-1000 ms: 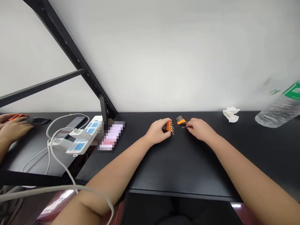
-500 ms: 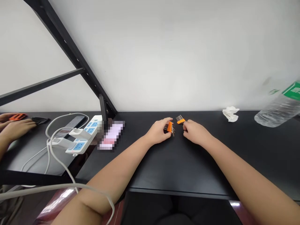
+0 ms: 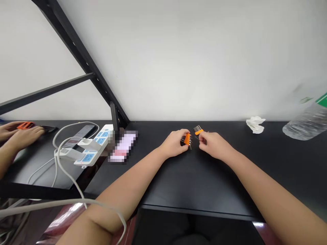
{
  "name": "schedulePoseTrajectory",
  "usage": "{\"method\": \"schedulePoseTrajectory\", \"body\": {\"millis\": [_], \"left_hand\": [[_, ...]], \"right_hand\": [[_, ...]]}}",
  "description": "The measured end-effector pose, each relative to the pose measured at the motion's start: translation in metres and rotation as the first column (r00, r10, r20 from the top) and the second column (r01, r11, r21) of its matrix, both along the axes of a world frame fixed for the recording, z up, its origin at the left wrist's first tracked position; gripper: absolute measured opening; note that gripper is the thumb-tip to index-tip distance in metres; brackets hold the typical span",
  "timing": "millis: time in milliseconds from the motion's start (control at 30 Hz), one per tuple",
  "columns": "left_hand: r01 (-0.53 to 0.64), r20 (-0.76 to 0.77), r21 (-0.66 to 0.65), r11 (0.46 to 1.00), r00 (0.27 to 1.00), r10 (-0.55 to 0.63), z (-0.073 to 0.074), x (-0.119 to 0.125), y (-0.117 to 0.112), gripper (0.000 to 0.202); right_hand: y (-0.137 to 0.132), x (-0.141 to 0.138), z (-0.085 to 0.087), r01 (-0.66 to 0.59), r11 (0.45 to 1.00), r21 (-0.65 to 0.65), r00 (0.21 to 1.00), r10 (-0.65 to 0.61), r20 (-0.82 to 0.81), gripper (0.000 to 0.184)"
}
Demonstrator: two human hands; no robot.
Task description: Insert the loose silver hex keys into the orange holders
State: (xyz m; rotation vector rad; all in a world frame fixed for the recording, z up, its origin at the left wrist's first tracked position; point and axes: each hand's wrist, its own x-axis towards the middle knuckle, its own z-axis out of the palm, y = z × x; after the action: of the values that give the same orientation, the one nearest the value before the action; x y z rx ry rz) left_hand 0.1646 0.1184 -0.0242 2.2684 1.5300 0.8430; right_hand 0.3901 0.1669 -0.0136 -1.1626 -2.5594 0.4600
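My left hand (image 3: 174,143) is closed round an orange holder with several metal hex keys (image 3: 187,139), held just above the black table (image 3: 194,177). My right hand (image 3: 213,144) is pinched next to that holder, its fingertips close to the keys' ends; what it grips is too small to make out. A second orange holder of hex keys (image 3: 197,130) lies on the table just behind my right hand's fingers.
A crumpled white tissue (image 3: 255,124) and a plastic water bottle (image 3: 305,123) lie at the back right. A pink blurred object (image 3: 122,148), a white power strip (image 3: 89,147) with cables and a black frame post (image 3: 113,117) are at left. Another person's hands (image 3: 17,134) rest far left.
My right hand has moved left from beside the second holder to the holder in my left hand. The view has shifted slightly.
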Motion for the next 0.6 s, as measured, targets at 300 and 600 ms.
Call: {"method": "schedulePoseTrajectory", "body": {"millis": [300,600], "left_hand": [[-0.002,-0.041,0.022,1.000,0.999,0.003,-0.0006,0.0003,0.0009,0.047],[-0.001,-0.056,0.021,1.000,0.998,0.002,0.0017,0.0020,0.0001,0.047]], "right_hand": [[0.0029,-0.0011,-0.0105,-0.109,0.982,0.153,0.976,0.135,-0.173,0.008],[-0.0002,-0.0011,-0.0083,-0.126,0.960,0.250,0.979,0.161,-0.127,0.016]]}}
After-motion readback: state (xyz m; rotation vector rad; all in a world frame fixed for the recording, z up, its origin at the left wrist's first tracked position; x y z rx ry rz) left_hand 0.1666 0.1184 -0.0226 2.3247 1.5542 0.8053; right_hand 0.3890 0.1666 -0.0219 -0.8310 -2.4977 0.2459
